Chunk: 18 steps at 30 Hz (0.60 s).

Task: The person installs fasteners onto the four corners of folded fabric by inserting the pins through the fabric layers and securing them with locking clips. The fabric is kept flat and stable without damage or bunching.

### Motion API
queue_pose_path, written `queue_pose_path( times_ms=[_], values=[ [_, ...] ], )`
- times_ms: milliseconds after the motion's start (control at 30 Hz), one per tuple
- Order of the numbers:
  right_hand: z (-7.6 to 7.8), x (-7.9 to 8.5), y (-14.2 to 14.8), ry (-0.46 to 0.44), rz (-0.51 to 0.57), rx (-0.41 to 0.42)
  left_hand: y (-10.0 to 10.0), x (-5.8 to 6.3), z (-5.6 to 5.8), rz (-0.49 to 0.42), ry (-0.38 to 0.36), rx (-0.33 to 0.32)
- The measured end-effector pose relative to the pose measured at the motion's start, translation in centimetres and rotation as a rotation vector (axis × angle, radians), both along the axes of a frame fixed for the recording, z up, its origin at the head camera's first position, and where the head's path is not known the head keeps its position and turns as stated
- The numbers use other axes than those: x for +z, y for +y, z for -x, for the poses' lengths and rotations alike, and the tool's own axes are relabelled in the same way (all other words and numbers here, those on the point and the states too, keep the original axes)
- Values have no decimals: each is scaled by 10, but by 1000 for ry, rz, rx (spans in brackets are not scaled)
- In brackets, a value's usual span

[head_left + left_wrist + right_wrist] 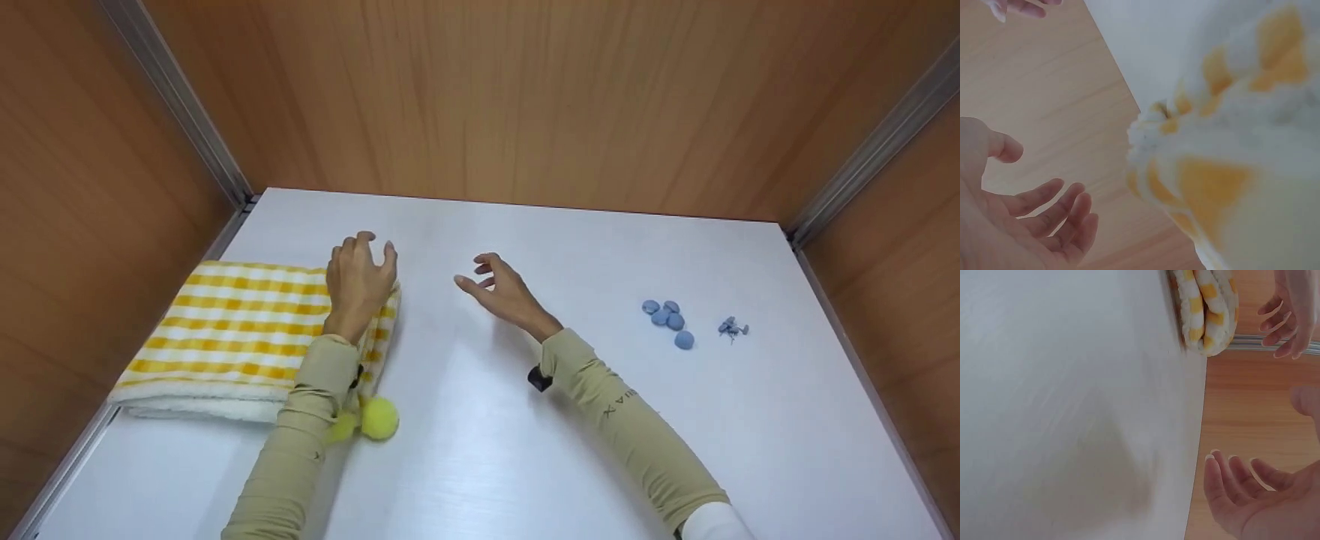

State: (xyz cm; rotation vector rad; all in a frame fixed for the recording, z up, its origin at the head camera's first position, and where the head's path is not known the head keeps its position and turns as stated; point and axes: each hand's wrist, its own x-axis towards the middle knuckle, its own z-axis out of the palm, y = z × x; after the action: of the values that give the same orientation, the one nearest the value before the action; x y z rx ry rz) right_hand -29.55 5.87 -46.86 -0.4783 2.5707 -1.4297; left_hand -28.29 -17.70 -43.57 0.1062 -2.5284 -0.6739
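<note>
A folded blanket in yellow and white check, with a white fleecy underside, lies at the left of the table. Over its right edge hovers my left hand, fingers loosely bent and nothing between them; in the left wrist view the blanket's folded edge appears beside that hand. Yellow pompoms hang from its near right corner, partly behind my left sleeve. My right hand is held above the middle of the table, thumb and fingers apart, holding nothing. The right wrist view shows the same relaxed fingers.
Several round blue pieces lie in a group on the right of the white table. Next to them is a small cluster of blue-grey bits. Wooden panels wall in the back and both sides.
</note>
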Motion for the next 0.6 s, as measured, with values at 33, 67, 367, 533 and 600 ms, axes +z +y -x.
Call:
queue_pose_path(
  times_ms=[33,67,367,533,600],
  values=[
    [-1,0,-2,-15,11,4,-6,1,-2,-6,0,-2],
    [-3,1,-5,-30,19,9,-12,1,-4,-13,-8,-1],
    [-28,0,-52,-148,49,105,-66,22,-40,-80,-243,10],
    [-37,-4,-69,-175,56,161,-82,31,-50,-78,-347,1],
    [-41,-7,-74,-194,64,187,-89,29,-54,-72,-363,10]
  ],
)
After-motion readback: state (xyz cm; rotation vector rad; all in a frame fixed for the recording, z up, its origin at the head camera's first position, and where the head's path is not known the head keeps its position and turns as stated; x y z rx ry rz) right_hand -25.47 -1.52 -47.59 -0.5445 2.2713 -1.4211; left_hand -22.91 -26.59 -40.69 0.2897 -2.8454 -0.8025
